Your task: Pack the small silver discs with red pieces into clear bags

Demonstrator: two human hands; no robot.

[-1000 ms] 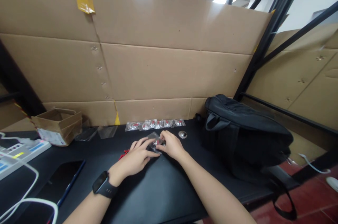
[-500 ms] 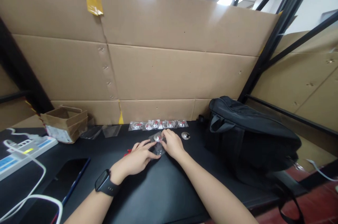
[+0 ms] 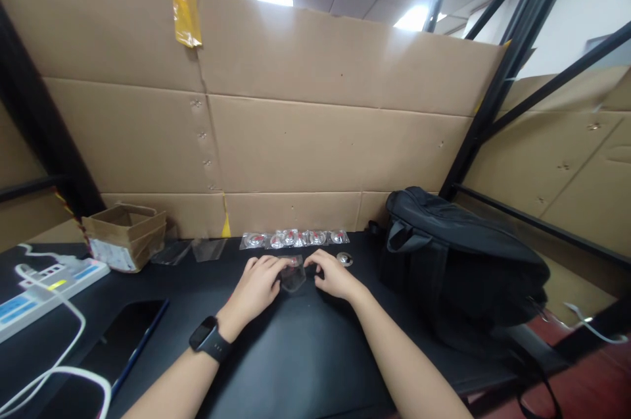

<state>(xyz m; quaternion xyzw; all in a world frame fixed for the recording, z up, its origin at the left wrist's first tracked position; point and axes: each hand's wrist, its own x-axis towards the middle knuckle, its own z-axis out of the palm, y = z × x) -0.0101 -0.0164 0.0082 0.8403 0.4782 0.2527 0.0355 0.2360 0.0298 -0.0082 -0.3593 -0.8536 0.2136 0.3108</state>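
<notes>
A small clear plastic bag (image 3: 294,276) with something red near its top lies between my hands on the black table. My left hand (image 3: 256,287), with a dark watch on its wrist, holds the bag's upper left side under its fingertips. On the other side, my right hand (image 3: 334,274) has its fingers curled and apart, close to the bag's right edge; nothing shows in it. A round silvery disc (image 3: 344,260) lies just beyond my right hand. Behind the hands, several bagged discs with red marks (image 3: 317,238) form a row along the cardboard wall.
A black backpack (image 3: 463,261) stands at the right. On the left are an open cardboard box (image 3: 125,235), flat clear bags (image 3: 208,248), a white power strip (image 3: 54,294) with white cables, and a dark phone (image 3: 125,340). A cardboard wall (image 3: 296,143) closes the back.
My left hand has moved up along the bag and my right hand has come off it, slightly rightward. The bag lies flatter, its round shiny part no longer clearly visible. The view has tilted up slightly.
</notes>
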